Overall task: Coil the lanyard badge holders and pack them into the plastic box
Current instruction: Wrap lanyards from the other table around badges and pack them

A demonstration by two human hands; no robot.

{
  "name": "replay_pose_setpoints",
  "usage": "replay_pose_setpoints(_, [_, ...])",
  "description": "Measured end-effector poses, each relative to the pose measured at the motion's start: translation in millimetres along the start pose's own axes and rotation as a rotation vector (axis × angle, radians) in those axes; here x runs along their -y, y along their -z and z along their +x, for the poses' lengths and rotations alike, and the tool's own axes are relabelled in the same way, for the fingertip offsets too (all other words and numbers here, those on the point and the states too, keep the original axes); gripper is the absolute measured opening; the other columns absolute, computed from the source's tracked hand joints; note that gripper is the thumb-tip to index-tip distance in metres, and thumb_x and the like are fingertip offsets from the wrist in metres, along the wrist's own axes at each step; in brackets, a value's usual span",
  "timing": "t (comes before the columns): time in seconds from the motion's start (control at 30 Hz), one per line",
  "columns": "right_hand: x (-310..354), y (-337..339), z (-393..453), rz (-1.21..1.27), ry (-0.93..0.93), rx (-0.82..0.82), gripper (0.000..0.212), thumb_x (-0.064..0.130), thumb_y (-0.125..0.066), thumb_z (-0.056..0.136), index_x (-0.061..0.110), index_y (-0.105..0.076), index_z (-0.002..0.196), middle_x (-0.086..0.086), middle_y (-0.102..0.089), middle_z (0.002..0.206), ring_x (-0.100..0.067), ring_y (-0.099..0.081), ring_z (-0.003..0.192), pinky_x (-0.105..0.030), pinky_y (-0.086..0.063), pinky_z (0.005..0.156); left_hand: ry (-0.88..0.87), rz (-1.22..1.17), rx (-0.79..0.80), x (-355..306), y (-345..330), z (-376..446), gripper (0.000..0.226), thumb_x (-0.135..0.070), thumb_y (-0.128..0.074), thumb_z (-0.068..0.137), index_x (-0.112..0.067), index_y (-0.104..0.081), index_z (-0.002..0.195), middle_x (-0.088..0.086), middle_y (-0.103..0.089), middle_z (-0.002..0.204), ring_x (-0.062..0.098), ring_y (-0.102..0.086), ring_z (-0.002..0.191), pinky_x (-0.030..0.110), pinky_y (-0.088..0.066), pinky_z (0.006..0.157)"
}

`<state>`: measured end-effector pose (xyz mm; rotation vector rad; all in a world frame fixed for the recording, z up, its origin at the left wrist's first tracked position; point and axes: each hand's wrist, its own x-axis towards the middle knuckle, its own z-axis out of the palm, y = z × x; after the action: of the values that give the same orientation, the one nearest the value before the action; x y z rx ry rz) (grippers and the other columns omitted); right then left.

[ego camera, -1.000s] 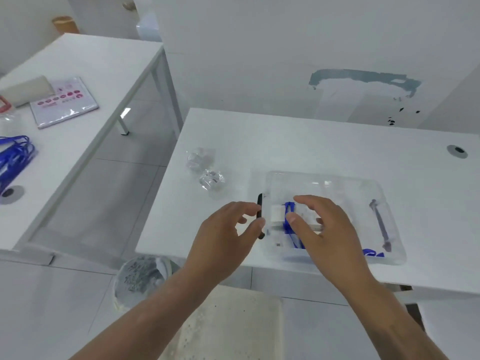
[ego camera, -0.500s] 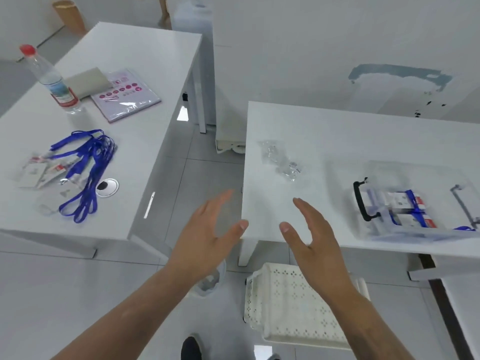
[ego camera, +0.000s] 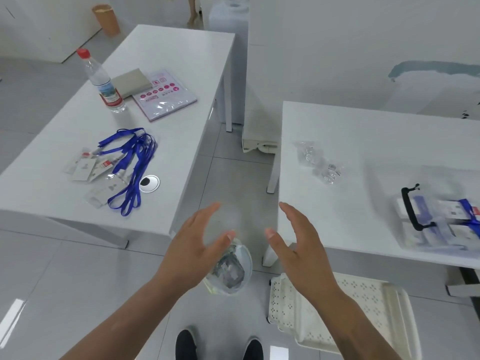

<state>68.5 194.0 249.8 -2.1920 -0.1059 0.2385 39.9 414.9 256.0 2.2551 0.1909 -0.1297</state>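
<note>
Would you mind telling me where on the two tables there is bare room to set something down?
On the left table, the far end beyond the pink packet is bare, as is the near strip in front of the blue lanyards. The right table is bare along its far side, behind the clear wrappers. It is crowded around the lanyards and the plastic box.

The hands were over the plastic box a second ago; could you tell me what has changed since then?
Both hands have let go of the plastic box and drawn away leftward: the left hand and right hand now hover open and empty between the tables. The view has turned toward the loose lanyards on the left table. The box stays on the right table, lanyards inside.
</note>
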Motion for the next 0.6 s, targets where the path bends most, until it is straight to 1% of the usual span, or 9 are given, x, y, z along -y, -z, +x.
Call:
replay_pose_setpoints(0.07, [11,-15,5,-0.015,0.001,0.01,0.059,0.059,-0.049,0.091,0.047,-0.03,0.145,0.029,-0.029,0.15,0.006,-0.024,0.139,-0.024,-0.024,0.113,0.011,-0.01,-0.015,15,15,4,0.065,-0.06,-0.053,0.087,-0.041,-0.034,0.145,-0.03,-0.037,0.133,0.007,-0.045,0.13,0.037,-0.042,0.108])
replay_pose_setpoints(0.13, [22,-35,11,-0.033,0.003,0.015,0.058,0.059,-0.05,0.091,0.046,-0.03,0.145,0.027,-0.03,0.151,0.004,-0.025,0.14,-0.027,-0.025,0.115,0.001,-0.032,-0.028,33,32,11,0.066,-0.066,-0.051,0.085,-0.043,-0.035,0.144,-0.03,-0.039,0.136,0.004,-0.043,0.132,0.04,-0.042,0.109])
replay_pose_setpoints(0.23, [41,-72,24,-0.051,0.007,0.008,0.058,0.061,-0.048,0.091,0.046,-0.03,0.144,0.025,-0.032,0.151,0.001,-0.028,0.14,-0.036,-0.031,0.115,-0.005,-0.03,-0.043,63,61,22,0.064,-0.063,-0.052,0.086,-0.045,-0.034,0.144,-0.034,-0.037,0.135,0.002,-0.042,0.131,0.039,-0.042,0.11])
replay_pose_setpoints(0.37, [76,-139,41,-0.061,-0.016,-0.001,0.056,0.062,-0.047,0.091,0.047,-0.03,0.143,0.024,-0.033,0.15,0.0,-0.029,0.14,-0.039,-0.034,0.114,0.0,-0.018,-0.03,116,109,36,0.061,-0.059,-0.055,0.088,-0.046,-0.034,0.144,-0.033,-0.037,0.133,0.004,-0.043,0.128,0.035,-0.041,0.108])
replay_pose_setpoints(0.43, [98,-178,51,-0.058,-0.054,-0.029,0.055,0.06,-0.049,0.091,0.048,-0.032,0.142,0.022,-0.036,0.148,-0.001,-0.032,0.138,-0.039,-0.035,0.113,0.018,-0.023,-0.01,150,139,47,0.058,-0.055,-0.056,0.09,-0.045,-0.036,0.143,-0.03,-0.039,0.134,0.002,-0.043,0.124,0.033,-0.041,0.106])
replay_pose_setpoints(0.5, [121,-215,62,-0.06,-0.091,-0.04,0.053,0.058,-0.05,0.091,0.047,-0.035,0.141,0.021,-0.039,0.145,-0.001,-0.035,0.135,-0.038,-0.036,0.112,0.045,-0.024,-0.021,184,169,60,0.053,-0.048,-0.06,0.091,-0.041,-0.041,0.14,-0.024,-0.045,0.133,0.002,-0.047,0.12,0.03,-0.044,0.102])
replay_pose_setpoints(0.6, [147,-258,78,-0.051,-0.134,-0.037,0.046,0.055,-0.052,0.092,0.048,-0.041,0.136,0.026,-0.043,0.138,0.003,-0.039,0.129,-0.03,-0.037,0.107,0.065,0.05,-0.043,225,200,78,0.047,-0.041,-0.06,0.092,-0.036,-0.047,0.137,-0.019,-0.054,0.129,0.004,-0.054,0.114,0.027,-0.046,0.091])
